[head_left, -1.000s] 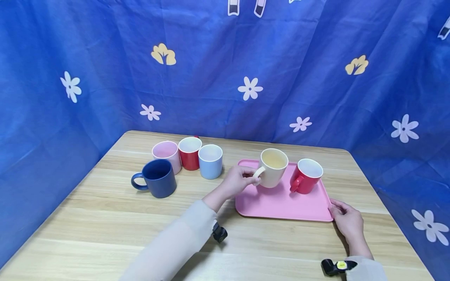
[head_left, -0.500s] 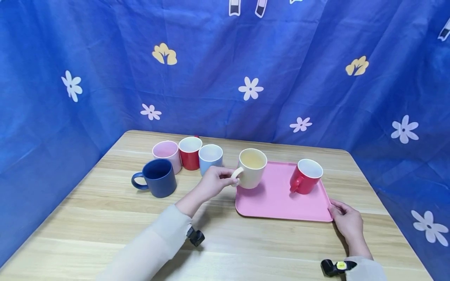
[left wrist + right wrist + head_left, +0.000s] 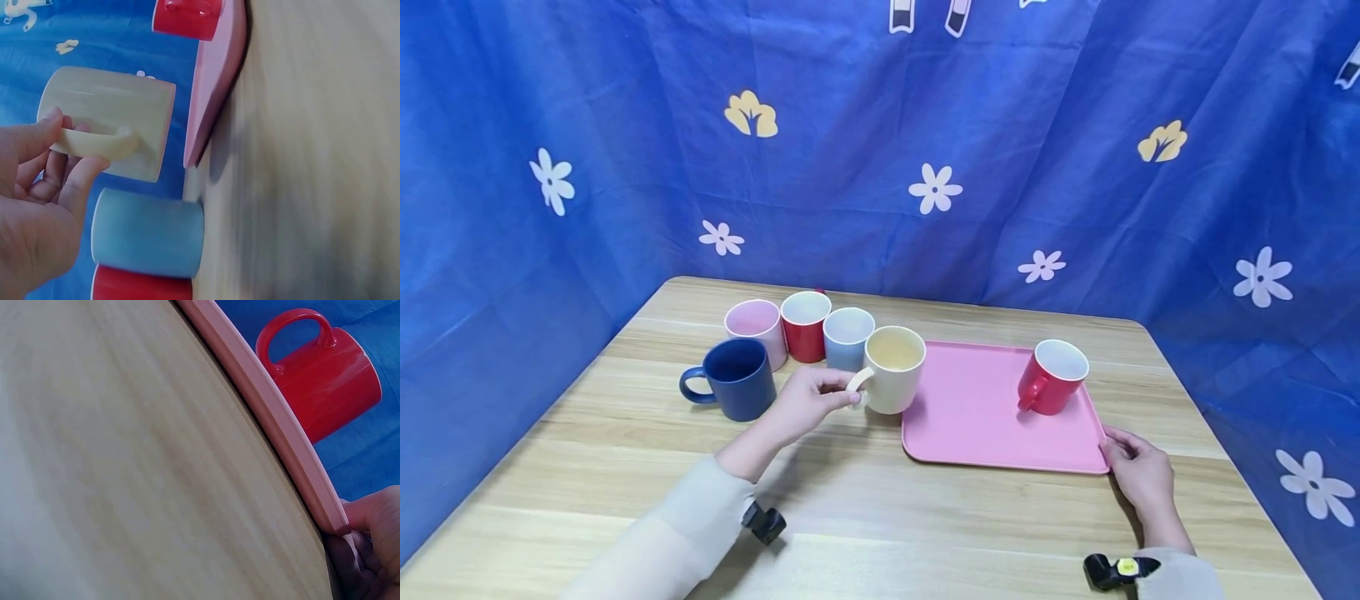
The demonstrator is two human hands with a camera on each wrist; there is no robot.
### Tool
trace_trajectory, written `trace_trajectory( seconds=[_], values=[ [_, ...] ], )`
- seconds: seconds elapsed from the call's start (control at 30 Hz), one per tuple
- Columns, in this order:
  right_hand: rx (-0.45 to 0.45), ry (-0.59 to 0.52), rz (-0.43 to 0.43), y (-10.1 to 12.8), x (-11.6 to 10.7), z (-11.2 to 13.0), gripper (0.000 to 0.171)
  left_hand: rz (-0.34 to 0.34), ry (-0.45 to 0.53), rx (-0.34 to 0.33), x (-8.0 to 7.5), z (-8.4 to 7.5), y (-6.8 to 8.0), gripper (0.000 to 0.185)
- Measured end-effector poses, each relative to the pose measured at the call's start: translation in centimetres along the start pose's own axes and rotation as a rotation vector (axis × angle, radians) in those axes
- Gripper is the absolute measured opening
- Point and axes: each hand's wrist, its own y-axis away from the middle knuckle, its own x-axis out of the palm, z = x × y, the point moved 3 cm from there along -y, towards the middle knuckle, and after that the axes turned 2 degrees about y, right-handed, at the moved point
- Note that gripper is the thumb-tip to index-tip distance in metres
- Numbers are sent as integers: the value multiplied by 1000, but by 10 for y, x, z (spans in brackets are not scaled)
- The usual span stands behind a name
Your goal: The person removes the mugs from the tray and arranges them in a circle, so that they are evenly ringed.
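Note:
My left hand (image 3: 803, 405) holds a cream mug (image 3: 898, 385) by its handle, with thumb and fingers round it. The mug is upright, just off the left edge of a pink tray (image 3: 973, 421). In the left wrist view the cream mug (image 3: 119, 103) hangs clear of the table, beside a light blue mug (image 3: 150, 234). My right hand (image 3: 1141, 475) pinches the tray's near right corner. The right wrist view has this hand (image 3: 378, 540) at the tray's rim (image 3: 275, 419), its fingers partly hidden. A red mug (image 3: 1051, 387) stands on the tray's right side.
At the left of the wooden table (image 3: 625, 467) stand a pink mug (image 3: 772, 340), another red mug (image 3: 805, 337), the light blue mug and a navy mug (image 3: 745, 387). A blue patterned curtain (image 3: 865, 150) hangs behind the table.
My left hand has carried the cream mug leftward from over the tray to past its left edge, near the light blue mug. The right hand and tray have stayed put.

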Motion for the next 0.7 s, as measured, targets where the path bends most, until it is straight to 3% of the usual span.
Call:
trace_trajectory(
  seconds=[0.43,0.7],
  values=[
    [0,-3,2,-1,0,-1,35,-13,-25,-29,-28,18,33,16],
    [-3,-2,-1,-1,0,-1,36,-15,19,-29,-43,27,52,18]
  ],
)
